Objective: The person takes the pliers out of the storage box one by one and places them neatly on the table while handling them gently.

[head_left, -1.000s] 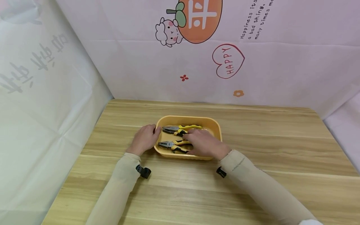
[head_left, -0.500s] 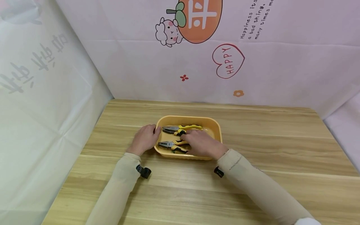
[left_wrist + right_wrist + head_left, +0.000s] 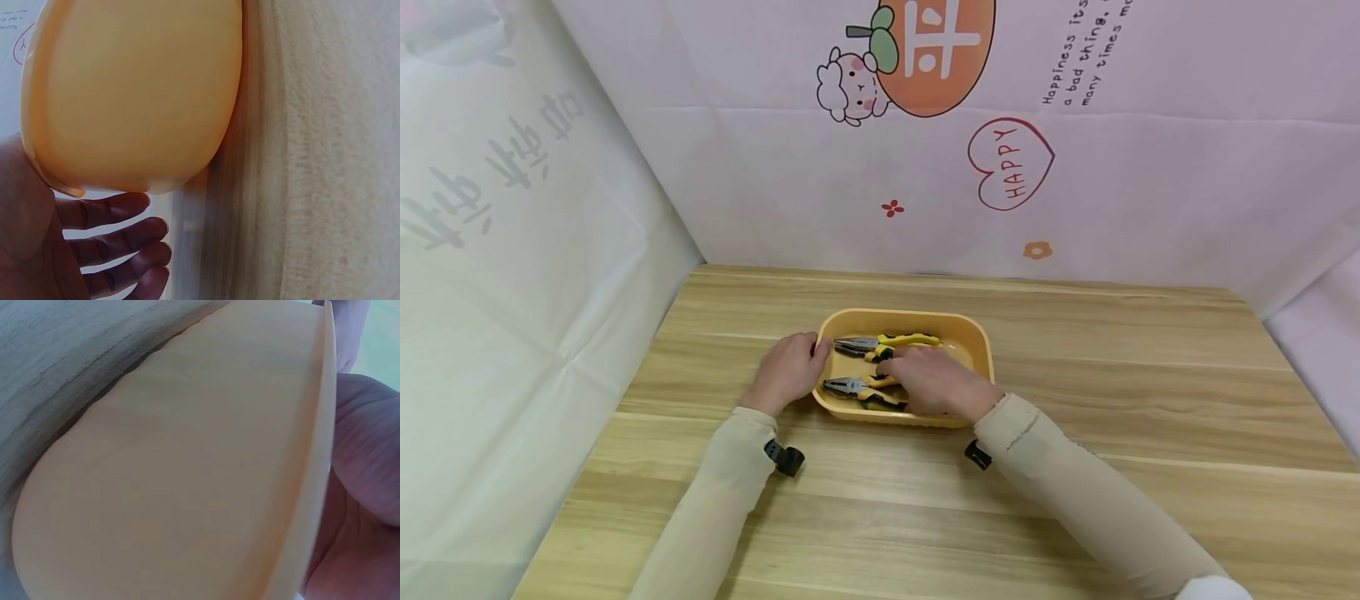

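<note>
Left hand (image 3: 786, 371): pinches tray (image 3: 917, 322) rim
Right hand (image 3: 934, 383): over nearer pliers (image 3: 847, 386) in tray; grip hidden, cannot tell

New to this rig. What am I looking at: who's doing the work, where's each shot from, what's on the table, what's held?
No robot here: a person works with two bare hands. The head camera looks down from above on both. The other two views come from a camera on each wrist, so they mostly show the outside of the tray close up.

The orange-yellow tray stands on a wood-grain table. In it lie the nearer pliers and the farther pliers, both with yellow-and-black handles.

The left hand holds the tray's left rim. The right hand reaches into the tray, over the nearer pliers' handles; its fingertips are partly hidden, so I can't tell whether it grips anything.
</note>
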A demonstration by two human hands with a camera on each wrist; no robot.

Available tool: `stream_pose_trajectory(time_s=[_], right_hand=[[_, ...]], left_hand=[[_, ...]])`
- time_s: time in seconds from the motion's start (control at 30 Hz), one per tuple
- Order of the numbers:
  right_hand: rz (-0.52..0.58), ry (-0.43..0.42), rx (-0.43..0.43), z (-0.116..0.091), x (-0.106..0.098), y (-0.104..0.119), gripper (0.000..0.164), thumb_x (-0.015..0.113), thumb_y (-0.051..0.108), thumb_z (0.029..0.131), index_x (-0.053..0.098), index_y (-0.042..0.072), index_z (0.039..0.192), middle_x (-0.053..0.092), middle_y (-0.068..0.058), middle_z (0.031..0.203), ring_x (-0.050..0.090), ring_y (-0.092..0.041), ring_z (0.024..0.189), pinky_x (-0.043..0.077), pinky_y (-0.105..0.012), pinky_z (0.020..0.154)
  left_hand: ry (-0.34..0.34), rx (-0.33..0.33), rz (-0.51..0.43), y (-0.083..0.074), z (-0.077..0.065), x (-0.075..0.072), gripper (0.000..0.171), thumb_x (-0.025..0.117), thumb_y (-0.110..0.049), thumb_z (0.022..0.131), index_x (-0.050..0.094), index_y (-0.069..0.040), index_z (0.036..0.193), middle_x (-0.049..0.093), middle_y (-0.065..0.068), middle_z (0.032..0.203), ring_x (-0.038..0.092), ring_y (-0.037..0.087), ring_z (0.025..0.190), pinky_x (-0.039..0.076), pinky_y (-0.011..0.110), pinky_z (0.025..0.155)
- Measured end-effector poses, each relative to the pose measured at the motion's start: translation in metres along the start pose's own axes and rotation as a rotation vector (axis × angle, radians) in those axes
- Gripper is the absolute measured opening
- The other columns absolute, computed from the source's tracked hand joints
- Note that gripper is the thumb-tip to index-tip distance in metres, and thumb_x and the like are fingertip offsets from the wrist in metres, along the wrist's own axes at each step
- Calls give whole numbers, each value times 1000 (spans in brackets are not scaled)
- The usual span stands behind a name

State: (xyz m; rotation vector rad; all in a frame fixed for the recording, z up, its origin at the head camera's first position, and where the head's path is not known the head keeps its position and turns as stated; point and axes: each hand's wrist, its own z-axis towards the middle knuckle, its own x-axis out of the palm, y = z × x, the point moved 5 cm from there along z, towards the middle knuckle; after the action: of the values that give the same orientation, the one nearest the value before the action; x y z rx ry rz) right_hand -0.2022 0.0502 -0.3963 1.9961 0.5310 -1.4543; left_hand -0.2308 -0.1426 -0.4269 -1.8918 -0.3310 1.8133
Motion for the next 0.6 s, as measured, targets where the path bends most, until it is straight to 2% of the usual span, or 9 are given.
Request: stream_pose_trajectory(time_s=[0.6], right_hand=[[-69, -32, -62, -1, -1, 0, 43, 83, 9, 84, 71, 12, 125, 67, -8, 115, 64, -25, 104, 53, -46, 86]], left_hand=[[-9, 7, 15, -1, 0, 0, 42, 42, -34, 109, 54, -11, 76, 52, 5, 66, 49, 21, 57, 38, 34, 53]])
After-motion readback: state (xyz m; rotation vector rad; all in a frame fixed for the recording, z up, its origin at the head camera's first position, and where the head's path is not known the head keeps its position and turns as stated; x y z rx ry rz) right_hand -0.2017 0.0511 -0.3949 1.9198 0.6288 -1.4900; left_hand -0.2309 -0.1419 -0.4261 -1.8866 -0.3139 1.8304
